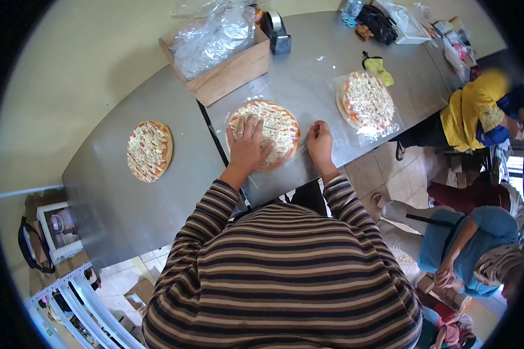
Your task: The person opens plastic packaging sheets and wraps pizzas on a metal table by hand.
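A round pizza topped with shredded cheese and sauce lies in front of me on clear plastic film or a clear bag. My left hand rests flat on its left side, fingers stretched and a ring on one of them. Just right of that pizza, my right hand is closed with curled fingertips near the plastic's edge; what it pinches, if anything, is too small to make out. A second pizza, in clear plastic, lies farther right. On the left lies a third pizza with no plastic visible around it.
The metal table has a dark seam near the middle. At the back stand a wooden box of clear plastic bags and a tape dispenser. A yellow-green cloth lies right. Several people are nearby, one in a blue shirt.
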`<action>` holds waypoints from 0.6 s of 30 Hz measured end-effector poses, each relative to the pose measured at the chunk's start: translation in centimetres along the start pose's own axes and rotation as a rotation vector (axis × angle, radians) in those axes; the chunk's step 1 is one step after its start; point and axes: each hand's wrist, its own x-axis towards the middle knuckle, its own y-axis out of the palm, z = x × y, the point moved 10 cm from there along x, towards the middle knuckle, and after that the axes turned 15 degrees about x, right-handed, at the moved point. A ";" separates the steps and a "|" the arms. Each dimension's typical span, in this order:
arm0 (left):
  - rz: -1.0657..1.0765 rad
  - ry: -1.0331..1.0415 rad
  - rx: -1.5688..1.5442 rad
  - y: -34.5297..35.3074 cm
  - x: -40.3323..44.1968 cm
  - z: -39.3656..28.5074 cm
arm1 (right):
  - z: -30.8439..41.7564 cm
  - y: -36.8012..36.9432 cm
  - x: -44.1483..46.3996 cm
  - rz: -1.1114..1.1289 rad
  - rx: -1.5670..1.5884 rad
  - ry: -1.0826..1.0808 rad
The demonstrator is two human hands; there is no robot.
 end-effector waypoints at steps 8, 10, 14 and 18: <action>0.049 -0.036 -0.013 1.2 0.5 -0.9 | 5.2 -8.7 4.5 -0.350 -0.446 -0.172; 0.073 -0.060 -0.047 1.4 0.7 -0.9 | 5.1 -9.8 5.9 -0.403 -0.527 -0.100; 0.134 -0.122 -0.120 1.9 0.9 -0.6 | 3.2 -10.0 9.3 -0.298 -0.667 0.028; 0.099 -0.145 -0.103 1.1 1.1 -0.3 | 1.8 -9.8 11.5 -0.260 -0.663 -0.002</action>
